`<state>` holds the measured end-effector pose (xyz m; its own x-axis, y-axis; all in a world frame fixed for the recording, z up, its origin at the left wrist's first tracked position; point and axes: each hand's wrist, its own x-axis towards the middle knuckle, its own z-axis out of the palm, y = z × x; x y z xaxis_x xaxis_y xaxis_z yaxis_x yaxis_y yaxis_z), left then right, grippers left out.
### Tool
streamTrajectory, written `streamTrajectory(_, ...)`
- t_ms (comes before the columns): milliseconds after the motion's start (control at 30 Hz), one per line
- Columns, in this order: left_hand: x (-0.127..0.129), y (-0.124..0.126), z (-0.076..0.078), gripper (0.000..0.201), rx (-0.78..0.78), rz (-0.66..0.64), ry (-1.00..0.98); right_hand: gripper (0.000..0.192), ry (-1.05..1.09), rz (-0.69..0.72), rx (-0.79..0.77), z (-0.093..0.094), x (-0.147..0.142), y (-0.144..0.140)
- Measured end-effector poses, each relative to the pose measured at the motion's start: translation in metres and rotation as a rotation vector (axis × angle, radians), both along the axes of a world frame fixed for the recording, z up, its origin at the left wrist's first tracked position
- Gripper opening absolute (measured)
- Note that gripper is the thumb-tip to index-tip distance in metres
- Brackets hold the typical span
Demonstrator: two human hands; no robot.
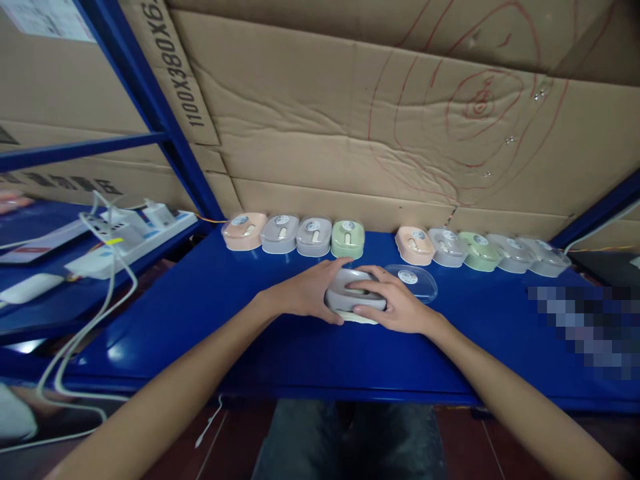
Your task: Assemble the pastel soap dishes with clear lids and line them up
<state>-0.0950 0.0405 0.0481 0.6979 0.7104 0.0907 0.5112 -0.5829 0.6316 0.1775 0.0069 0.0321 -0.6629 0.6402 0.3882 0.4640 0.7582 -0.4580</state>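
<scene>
The grey, rounded plastic box (343, 293) is at the centre of the blue, smooth surface (310, 360), nearer than the two rows of boxes. The left hand (311, 290) grips the box's left side, fingers along the far edge and thumb at the near side. The right hand (403, 305) grips the right side, with fingers extending over the top. A thin, off-white part (357, 318) shows beneath the near edge of the box. A clear, rounded plastic lid (419, 283) with a round label lies on the surface just beyond the right hand.

The far left row comprises, left to right, one peach box (243, 235), two grey boxes (280, 237) and one green box (348, 241). The far right row comprises five lidded boxes (481, 252): peach, grey, green, grey, grey. Brown cardboard (300, 113) stands behind both rows.
</scene>
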Motion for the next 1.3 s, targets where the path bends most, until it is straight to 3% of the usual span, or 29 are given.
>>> streamTrajectory(300, 0.000, 0.000, 0.008, 0.141, -0.027, 0.018, -0.047, 0.039, 0.222, -0.081, -0.059, 0.007, 0.008, 0.005)
streamTrajectory(433, 0.000, 0.001, 0.007, 0.138, -0.017, -0.010, -0.028, 0.048, 0.450, -0.256, -0.143, 0.010, 0.015, 0.014)
streamTrajectory(567, -0.002, 0.002, 0.005, 0.143, -0.014, -0.030, -0.009, 0.058, 0.506, -0.373, -0.181, 0.012, 0.017, 0.018)
streamTrajectory(800, -0.009, 0.005, 0.005, 0.143, -0.041, -0.058, 0.007, 0.057, 0.469, -0.307, -0.178, 0.009, 0.010, 0.014)
streamTrajectory(967, -0.014, 0.009, 0.005, 0.127, 0.010, -0.083, 0.016, 0.043, 0.422, -0.247, -0.070, 0.003, 0.012, 0.014)
streamTrajectory(1100, -0.012, 0.012, 0.008, 0.112, 0.017, -0.115, 0.001, 0.036, 0.303, -0.183, 0.040, 0.002, 0.011, 0.009)
streamTrajectory(1300, -0.016, 0.014, 0.006, 0.119, 0.023, -0.158, -0.039, 0.043, 0.066, -0.149, 0.179, 0.004, 0.002, -0.004)
